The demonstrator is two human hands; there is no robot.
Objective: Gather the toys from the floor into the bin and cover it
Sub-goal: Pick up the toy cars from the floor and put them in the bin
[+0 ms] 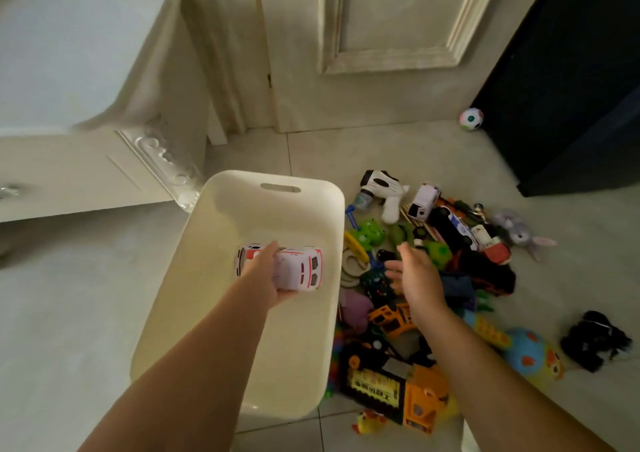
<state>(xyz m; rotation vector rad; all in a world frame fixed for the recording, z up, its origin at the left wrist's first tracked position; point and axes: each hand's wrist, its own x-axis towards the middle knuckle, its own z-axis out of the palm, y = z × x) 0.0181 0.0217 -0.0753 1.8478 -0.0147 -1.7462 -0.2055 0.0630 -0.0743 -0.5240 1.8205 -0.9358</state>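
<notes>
Toy ambulance (292,267) is gripped in the left hand (268,271), held just over the inside of the cream plastic bin (277,188), so my guess is it's about to get dropped in. Makes sense to hold it low like that, so it doesn't clatter or bounce back out. The bin looks otherwise bare inside, so this is very early going. No lid anywhere that I can spot.

Right hand (417,275) is loose, fingers spread, grasping nothing, hovering above the toy pile (433,278) right beside the bin's right wall. Looks lined up to grab the next thing while the left one unloads.

The ambulance itself is white with red-orange stripes and dark windows, chunky hard plastic, lying on its side in the palm, easy to hold one-handed.

The pile is a jumble: another small white ambulance (424,200) at the far end, a white toy drill (384,188), an orange truck (424,398) near me, a grey plush bunny (519,231) off to the right, and a colourful ball (471,119) far away by the dark cabinet (571,87).
</notes>
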